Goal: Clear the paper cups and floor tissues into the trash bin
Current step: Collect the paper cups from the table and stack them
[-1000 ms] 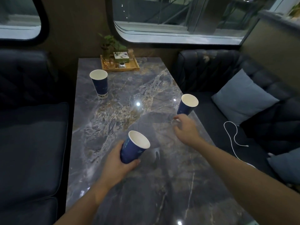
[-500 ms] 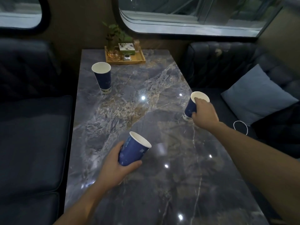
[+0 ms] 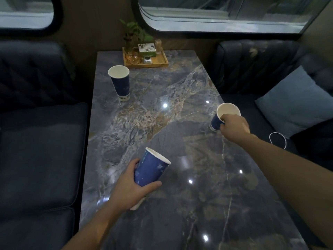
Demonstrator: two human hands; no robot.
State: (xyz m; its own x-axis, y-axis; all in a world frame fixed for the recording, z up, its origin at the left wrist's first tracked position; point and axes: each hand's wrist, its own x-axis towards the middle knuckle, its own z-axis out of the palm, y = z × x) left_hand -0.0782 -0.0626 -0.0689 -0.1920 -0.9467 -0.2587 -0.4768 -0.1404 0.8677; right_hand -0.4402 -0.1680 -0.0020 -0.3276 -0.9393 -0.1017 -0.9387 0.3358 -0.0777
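Observation:
Three blue paper cups with white insides are on or over the marble table [image 3: 180, 109]. My left hand [image 3: 129, 188] grips one cup [image 3: 150, 170], tilted to the right above the near middle of the table. My right hand [image 3: 234, 126] holds a second cup [image 3: 226, 113] at the table's right edge, thumb hooked inside its rim, fingers around the outside. The third cup [image 3: 119, 82] stands upright alone at the far left. No trash bin or tissues are in view.
A wooden tray [image 3: 160, 63] with a small plant, glassware and a box sits at the table's far end under the window. Dark sofas flank both sides. A light blue cushion [image 3: 295, 101] and a white cable [image 3: 277, 141] lie on the right sofa.
My right hand reached the cup at the right edge and closed on it, thumb now inside the rim. My left hand kept its cup, tilted further right.

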